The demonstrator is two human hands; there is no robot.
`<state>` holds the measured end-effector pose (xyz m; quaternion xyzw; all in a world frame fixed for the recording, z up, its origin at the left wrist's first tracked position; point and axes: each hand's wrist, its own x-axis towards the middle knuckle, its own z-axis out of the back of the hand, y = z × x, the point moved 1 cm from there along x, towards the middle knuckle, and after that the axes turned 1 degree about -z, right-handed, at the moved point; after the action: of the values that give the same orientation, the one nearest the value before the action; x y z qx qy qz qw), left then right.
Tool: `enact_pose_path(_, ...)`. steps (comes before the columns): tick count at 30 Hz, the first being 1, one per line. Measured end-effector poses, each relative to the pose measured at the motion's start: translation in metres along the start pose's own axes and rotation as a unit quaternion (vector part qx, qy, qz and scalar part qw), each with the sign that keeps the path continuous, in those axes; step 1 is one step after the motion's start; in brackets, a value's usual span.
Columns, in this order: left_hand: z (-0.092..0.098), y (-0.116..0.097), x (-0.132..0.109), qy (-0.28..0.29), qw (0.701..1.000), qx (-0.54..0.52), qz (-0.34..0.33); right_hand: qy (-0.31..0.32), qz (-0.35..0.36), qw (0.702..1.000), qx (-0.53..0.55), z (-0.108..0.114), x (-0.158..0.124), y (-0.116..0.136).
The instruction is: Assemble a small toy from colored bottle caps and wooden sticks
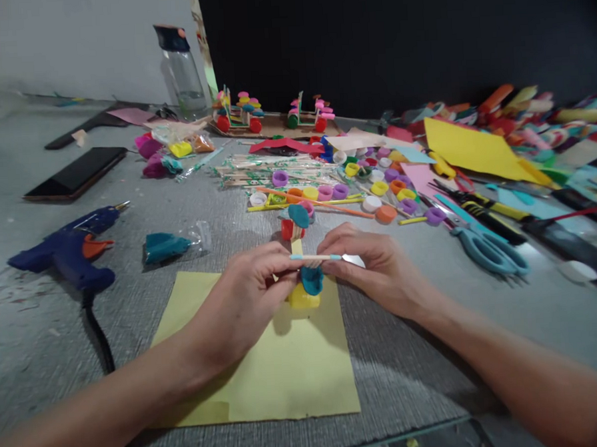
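Observation:
Between my hands, over a yellow paper sheet [296, 377], is a small toy model [296, 247] made of wooden sticks, bottle caps and teal modelling clay. A short stick [314, 257] with light-blue ends lies crosswise on it. My left hand [247, 293] is closed, thumb and fingers pinching the model's left side by that stick. From the right, my right hand [375, 266] pinches the model near the stick's other end. A teal clay piece [311, 281] hangs just below the stick, above a yellow cap [305, 298]. Farther off on the model shows a red cap [289, 229]. My fingertips partly hide the model's middle.
A blue glue gun [69, 245] and bagged teal clay [167, 247] lie left. Loose bottle caps [377, 189] and packed sticks [275, 168] spread behind. Scissors [490, 250] are at right. Two finished-looking models [237, 113] and a water bottle [183, 76] stand at the back.

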<state>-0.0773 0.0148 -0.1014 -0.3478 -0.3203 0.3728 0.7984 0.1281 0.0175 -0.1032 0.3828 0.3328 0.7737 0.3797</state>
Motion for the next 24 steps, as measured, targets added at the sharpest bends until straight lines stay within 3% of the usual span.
enact_pose_path(9,0.0000,0.0000,0.0008,-0.002,1.000,0.008,0.006,-0.007,-0.039,0.999,0.016,-0.0016,-0.0024,-0.0017)
enact_pose_path(17,0.0003,-0.0009,0.0007,-0.009,1.000,0.002,-0.004,-0.039,-0.034,0.998,0.041,-0.0051,-0.0022,-0.0036)
enact_pose_path(24,0.0014,-0.0015,0.0010,-0.003,1.000,0.011,0.013,-0.015,-0.044,0.999,0.007,-0.0009,-0.0046,-0.0003)
